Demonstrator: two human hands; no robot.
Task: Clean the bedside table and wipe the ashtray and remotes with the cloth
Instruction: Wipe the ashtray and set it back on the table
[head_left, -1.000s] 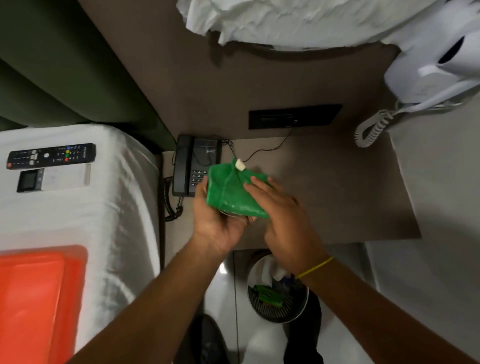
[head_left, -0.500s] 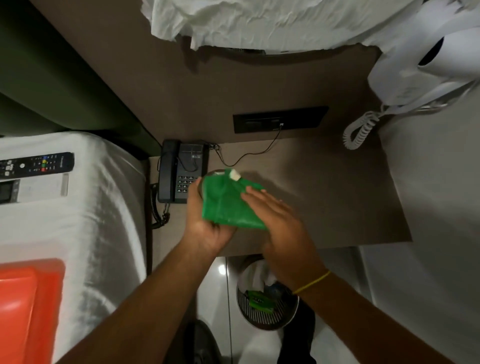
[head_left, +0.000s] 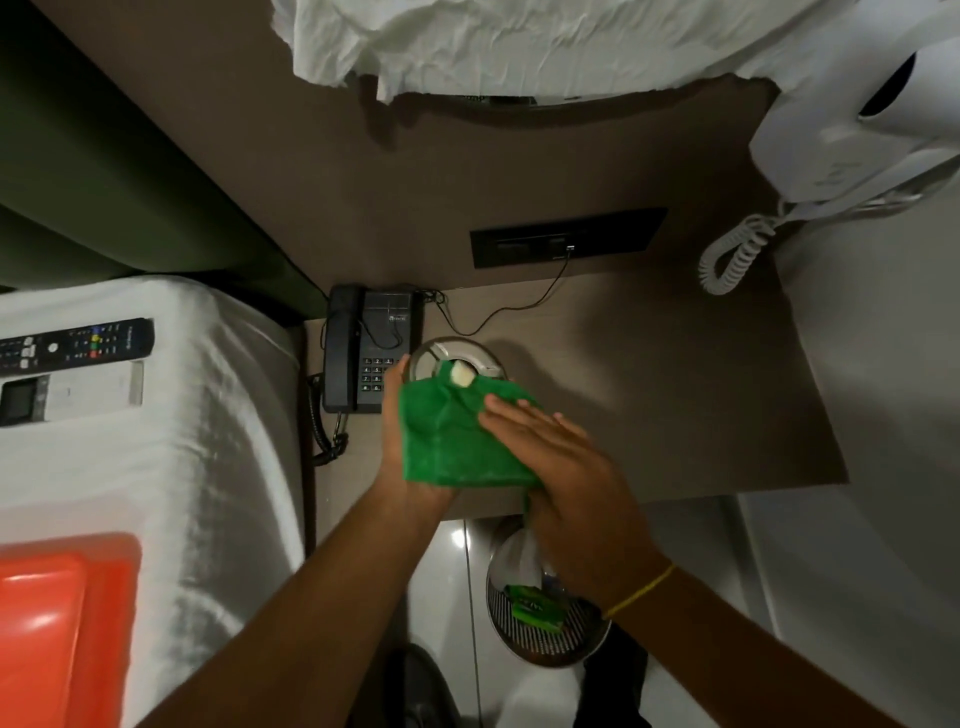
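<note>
My left hand (head_left: 397, 452) holds a round glass ashtray (head_left: 441, 358) above the brown bedside table (head_left: 649, 395), near its left part. A green cloth (head_left: 457, 441) covers most of the ashtray, so only its far rim shows. My right hand (head_left: 566, 478) lies flat on the cloth, fingers straight, pressing it against the ashtray. On the white bed to the left lie a black TV remote (head_left: 78, 343) and, just below it, a white remote with a small screen (head_left: 67, 395).
A black desk phone (head_left: 363, 348) stands at the table's left rear corner, its cord running to a wall socket panel (head_left: 566, 236). A mesh waste bin (head_left: 545, 613) sits on the floor below the table edge. An orange tray (head_left: 57, 623) lies on the bed. A white wall hairdryer (head_left: 857, 124) hangs at right.
The cloth has slid toward me off the ashtray's far rim, which now shows as bare glass. My right hand has moved a little nearer with the cloth.
</note>
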